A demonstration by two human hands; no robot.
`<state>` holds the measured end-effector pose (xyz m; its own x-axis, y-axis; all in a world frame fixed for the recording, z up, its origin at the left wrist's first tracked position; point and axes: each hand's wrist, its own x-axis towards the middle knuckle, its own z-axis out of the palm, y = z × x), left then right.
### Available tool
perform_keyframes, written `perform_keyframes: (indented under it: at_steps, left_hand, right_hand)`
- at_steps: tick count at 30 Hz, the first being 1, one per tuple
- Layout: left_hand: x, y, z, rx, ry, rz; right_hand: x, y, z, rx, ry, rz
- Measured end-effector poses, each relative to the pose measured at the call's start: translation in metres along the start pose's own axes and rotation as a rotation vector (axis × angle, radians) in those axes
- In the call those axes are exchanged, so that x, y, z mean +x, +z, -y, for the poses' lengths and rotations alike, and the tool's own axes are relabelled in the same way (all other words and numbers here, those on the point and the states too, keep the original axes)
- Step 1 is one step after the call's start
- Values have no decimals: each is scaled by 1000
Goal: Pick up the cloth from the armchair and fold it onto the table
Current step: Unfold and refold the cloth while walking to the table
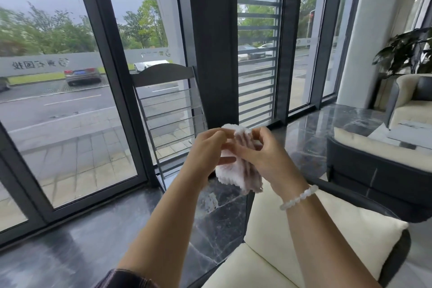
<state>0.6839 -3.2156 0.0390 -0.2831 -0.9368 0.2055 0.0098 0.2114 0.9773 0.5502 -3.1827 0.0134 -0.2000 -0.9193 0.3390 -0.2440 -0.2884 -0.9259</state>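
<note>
in the head view both hands are raised in front of the chest, close together, and the cloth hangs bunched between them — white and fluffy with pinkish stripes, its lower edge dangling free in the air above the dark marble floor. the left hand pinches the cloth's upper edge between thumb and fingers, and the right hand closes on it from the other side, fingers curled over the folds; a white bead bracelet sits on the right wrist. the cloth touches nothing but the hands. below and to the right lies the armchair with its cream cushion and dark frame, well under the cloth. further right stands a dark marble counter — the cloth is not on it. behind the hands a wire rack leans by the tall windows, with a road and parked cars outside. a potted plant stands at far right.
</note>
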Motion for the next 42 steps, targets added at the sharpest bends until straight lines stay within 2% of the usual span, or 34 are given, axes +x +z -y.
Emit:
perform_keyframes:
  at_steps: [4,7,11,16,19,25,29,34,38,42]
  left_hand:
    - [-21,-12,-8,233,150,-217]
    - [-44,-28,-7,518,233,-342]
    - [-95,-51,-12,723,147,-401]
    - [-172,-82,-14,601,77,-479]
    - [-219,-110,-20,688,-8,-569]
    - [-331,-168,-40,834,-25,-943]
    - [-410,-186,-63,619,19,-1120]
    - [-515,-205,-83,616,51,-1359]
    - [-594,-211,-86,513,34,-1536]
    - [-668,-202,-84,358,34,-1563]
  right_hand:
    - [-9,10,12,4,-30,-62]
    - [-22,14,18,128,-32,23]
    - [-49,28,24,235,-16,169]
    - [-87,73,39,384,76,356]
    - [-110,108,56,459,91,471]
    - [-176,189,101,539,58,688]
    - [-232,239,130,624,24,927]
    - [-312,296,154,611,-53,1350]
    - [-389,337,167,622,-32,1496]
    - [-458,362,182,702,42,1678]
